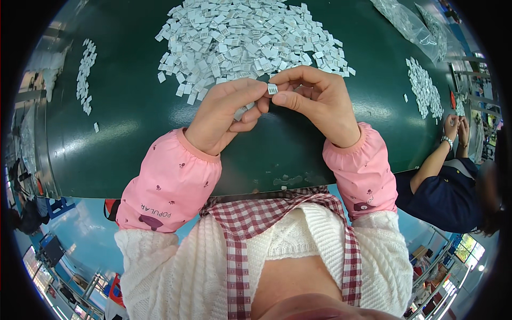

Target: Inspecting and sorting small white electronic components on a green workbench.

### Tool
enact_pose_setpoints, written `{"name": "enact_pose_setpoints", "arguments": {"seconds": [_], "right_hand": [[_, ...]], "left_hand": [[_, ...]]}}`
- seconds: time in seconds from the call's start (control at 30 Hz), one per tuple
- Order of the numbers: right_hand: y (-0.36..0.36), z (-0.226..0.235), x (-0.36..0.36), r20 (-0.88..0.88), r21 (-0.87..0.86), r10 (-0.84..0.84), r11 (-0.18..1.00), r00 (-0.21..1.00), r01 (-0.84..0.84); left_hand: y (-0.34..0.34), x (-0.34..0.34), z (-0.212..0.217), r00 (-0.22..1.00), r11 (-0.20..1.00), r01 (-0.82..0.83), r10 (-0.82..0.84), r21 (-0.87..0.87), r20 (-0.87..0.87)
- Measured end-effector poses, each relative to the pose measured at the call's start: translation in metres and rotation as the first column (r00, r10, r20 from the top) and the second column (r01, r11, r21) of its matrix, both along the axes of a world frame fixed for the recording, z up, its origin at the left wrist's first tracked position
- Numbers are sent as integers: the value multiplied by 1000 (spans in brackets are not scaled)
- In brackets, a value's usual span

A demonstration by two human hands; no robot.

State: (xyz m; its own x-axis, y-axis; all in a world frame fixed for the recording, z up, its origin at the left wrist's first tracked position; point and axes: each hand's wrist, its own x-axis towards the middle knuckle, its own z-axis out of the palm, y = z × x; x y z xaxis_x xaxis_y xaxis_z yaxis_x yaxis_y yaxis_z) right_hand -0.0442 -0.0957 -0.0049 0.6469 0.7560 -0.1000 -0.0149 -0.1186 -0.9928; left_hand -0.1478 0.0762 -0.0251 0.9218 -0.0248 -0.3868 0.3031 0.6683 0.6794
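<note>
small white tab [272, 89]: I saw it just below the big white pile [250, 37], held upright between both hands.
right hand [319, 101]: fingertips pinched shut on the tab.
left hand [226, 114]: fingertips touching its left edge, more pieces tucked in the palm.
nearer hand: right.

One dark green table [133, 106] carries three heaps of small white tags: one large far heap [250, 37], one left strip [85, 74], one right cluster [424, 88].

Dark green table [133, 106], clear plastic bags [410, 24], co-worker's hands [457, 130] at right.
</note>
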Motion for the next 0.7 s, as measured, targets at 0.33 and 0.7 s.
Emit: {"name": "enact_pose_setpoints", "arguments": {"seconds": [0.33,0.7], "right_hand": [[0,0,0,5,-2,-1,1000,1000,1],[-17,11,29,461,48,-153,988,874,148]], "left_hand": [[1,-1,-1,1000,1000,3,-3,-4,7],[-5,3,6,996,997,-31,26,-70,-82]]}}
